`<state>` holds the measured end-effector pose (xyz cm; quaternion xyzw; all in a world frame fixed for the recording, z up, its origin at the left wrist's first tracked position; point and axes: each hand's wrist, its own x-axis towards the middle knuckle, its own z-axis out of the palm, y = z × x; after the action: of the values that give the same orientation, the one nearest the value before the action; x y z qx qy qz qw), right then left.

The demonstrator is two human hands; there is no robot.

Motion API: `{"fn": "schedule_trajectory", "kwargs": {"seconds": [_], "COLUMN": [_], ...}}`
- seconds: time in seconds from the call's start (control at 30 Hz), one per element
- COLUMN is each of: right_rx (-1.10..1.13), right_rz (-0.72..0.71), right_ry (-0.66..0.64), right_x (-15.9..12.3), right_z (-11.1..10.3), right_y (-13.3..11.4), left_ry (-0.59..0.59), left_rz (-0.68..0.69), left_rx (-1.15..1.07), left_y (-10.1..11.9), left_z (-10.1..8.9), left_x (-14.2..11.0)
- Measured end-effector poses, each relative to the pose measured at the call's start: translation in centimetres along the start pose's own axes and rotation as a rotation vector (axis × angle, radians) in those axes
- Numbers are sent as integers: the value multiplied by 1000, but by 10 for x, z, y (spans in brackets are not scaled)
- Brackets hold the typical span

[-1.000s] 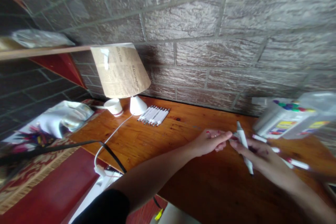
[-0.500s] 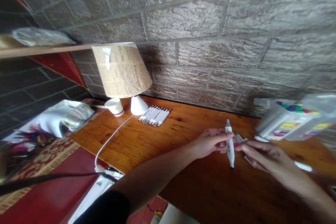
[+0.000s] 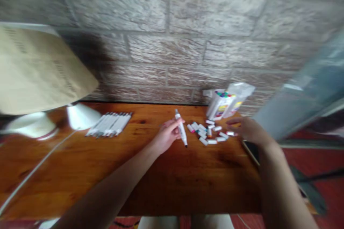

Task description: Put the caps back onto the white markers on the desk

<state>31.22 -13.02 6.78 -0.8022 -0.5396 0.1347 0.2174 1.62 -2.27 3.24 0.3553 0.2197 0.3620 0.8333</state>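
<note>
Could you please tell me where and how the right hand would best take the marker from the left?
Probably by the lower barrel of the marker, from the right: the left hand pinches the upper half from the left, leaving the slim, slightly tilted lower part exposed.

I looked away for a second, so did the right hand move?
Yes, it went right. The right hand was left of the pen box, close to the left hand; now it's by the box's right side.
</note>
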Motion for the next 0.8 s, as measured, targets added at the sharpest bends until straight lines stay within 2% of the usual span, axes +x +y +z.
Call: {"fn": "schedule_trajectory", "kwargs": {"seconds": [0.1, 0.23, 0.5, 0.6, 0.7, 0.8], "right_rx": [-16, -4, -45, -41, 227, 633], "right_rz": [131, 129, 48, 2, -64, -175], "right_ry": [-131, -233, -263, -148, -42, -74], "right_x": [-4, -6, 1, 0, -5, -11], "right_z": [-6, -4, 7, 4, 5, 14], "right_y": [-8, -3, -1, -6, -21, -46], "left_ry": [46, 59, 78, 98, 93, 71], "left_rz": [8, 4, 19, 16, 10, 10], "left_rx": [-53, -50, -94, -119, -148, -171], "left_y": [4, 5, 7, 9, 9, 8], "left_z": [-3, -4, -5, -5, -6, -8], "left_x": [5, 6, 7, 7, 8, 10]}}
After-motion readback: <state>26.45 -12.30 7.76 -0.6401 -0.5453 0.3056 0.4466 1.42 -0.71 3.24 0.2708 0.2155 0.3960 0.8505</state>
